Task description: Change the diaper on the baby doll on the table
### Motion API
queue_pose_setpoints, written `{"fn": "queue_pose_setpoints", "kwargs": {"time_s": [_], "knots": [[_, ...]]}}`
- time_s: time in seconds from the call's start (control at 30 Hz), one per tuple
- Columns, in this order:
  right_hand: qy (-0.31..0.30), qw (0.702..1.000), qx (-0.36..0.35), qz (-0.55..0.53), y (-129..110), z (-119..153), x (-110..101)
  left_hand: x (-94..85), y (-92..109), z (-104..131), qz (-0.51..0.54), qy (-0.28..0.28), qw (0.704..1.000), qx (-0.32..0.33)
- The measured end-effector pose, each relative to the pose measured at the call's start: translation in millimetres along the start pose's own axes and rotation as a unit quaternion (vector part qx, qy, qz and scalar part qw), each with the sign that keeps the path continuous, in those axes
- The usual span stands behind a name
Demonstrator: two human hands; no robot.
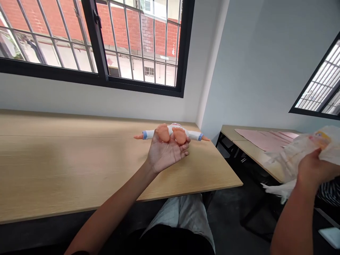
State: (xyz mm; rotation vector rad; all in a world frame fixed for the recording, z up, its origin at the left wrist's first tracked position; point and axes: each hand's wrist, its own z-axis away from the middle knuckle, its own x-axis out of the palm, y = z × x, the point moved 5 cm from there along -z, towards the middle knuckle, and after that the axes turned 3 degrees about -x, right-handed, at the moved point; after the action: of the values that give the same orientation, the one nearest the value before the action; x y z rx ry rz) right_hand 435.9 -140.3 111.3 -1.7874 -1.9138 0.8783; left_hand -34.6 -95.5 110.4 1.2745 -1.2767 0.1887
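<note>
A baby doll (pixel 174 129) in a white outfit with blue cuffs is seen feet first, its arms spread wide to both sides. Its bare soles face me, and its head is mostly hidden behind the body. My left hand (pixel 166 154), palm up, has its fingers curled about the doll's legs just over the table. Far to the right, my right hand (pixel 316 168) grips a crumpled, see-through plastic bag (pixel 287 163) with a yellow and red print. Part of that bag runs out of view, and what it contains, if anything, I cannot make out.
A light wooden table (pixel 79 170) stands in front of me against the wall under a barred window. To the right, a second table (pixel 239 145) carries a pink sheet (pixel 265 138). A white object (pixel 330 235) lies low at the right edge.
</note>
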Motion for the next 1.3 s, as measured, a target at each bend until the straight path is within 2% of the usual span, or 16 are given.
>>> {"fn": "queue_pose_setpoints", "kwargs": {"time_s": [0.07, 0.1, 0.17, 0.2, 0.23, 0.27, 0.37, 0.4, 0.47, 0.6, 0.73, 0.9, 1.0, 1.13, 1.3], "knots": [[0.037, 0.999, 0.012, 0.016, -18, 5, 20, 1.3, 2, -1, 0.003, 0.001, 1.0, 0.009], [0.027, 0.999, 0.009, 0.015, -28, 15, 34, 2.0, 3, 0, 0.005, 0.001, 1.0, 0.015], [-0.068, 0.996, -0.054, 0.016, -53, 52, 70, 3.2, 6, 0, 0.007, 0.003, 1.0, 0.026], [-0.165, 0.981, -0.102, 0.014, -66, 80, 90, 3.7, 8, 1, 0.008, 0.004, 0.999, 0.031], [-0.265, 0.952, -0.151, 0.009, -76, 114, 108, 4.0, 10, 1, 0.009, 0.006, 0.999, 0.037], [-0.362, 0.911, -0.198, 0.009, -85, 153, 121, 4.1, 11, 1, 0.009, 0.008, 0.999, 0.04], [-0.586, 0.749, -0.306, 0.041, -98, 264, 135, 3.8, 13, 1, 0.012, 0.016, 0.999, 0.041], [-0.632, 0.705, -0.317, 0.061, -99, 290, 133, 3.6, 13, 0, 0.013, 0.019, 0.999, 0.039], [-0.685, 0.645, -0.335, 0.063, -105, 320, 126, 3.3, 11, -2, 0.015, 0.021, 0.999, 0.033], [-0.749, 0.548, -0.372, -0.024, -127, 328, 114, 4.8, 5, -8, 0.016, 0.009, 1.0, 0.02], [-0.762, 0.502, -0.399, -0.089, -145, 326, 122, 8.3, 2, -17, 0.01, 0.001, 1.0, -0.008], [-0.772, 0.437, -0.42, -0.191, -168, 336, 136, 14.0, 13, -36, -0.003, -0.014, 0.999, -0.046], [-0.78, 0.425, -0.399, -0.229, -179, 337, 147, 16.8, 21, -47, 0.002, -0.025, 0.998, -0.052], [-0.792, 0.421, -0.379, -0.228, -185, 337, 160, 15.6, 23, -49, -0.006, 0.0, 0.999, -0.047], [-0.775, 0.466, -0.395, -0.161, -179, 340, 172, 9.1, 1, -27, -0.006, 0.003, 0.999, -0.052]]}}
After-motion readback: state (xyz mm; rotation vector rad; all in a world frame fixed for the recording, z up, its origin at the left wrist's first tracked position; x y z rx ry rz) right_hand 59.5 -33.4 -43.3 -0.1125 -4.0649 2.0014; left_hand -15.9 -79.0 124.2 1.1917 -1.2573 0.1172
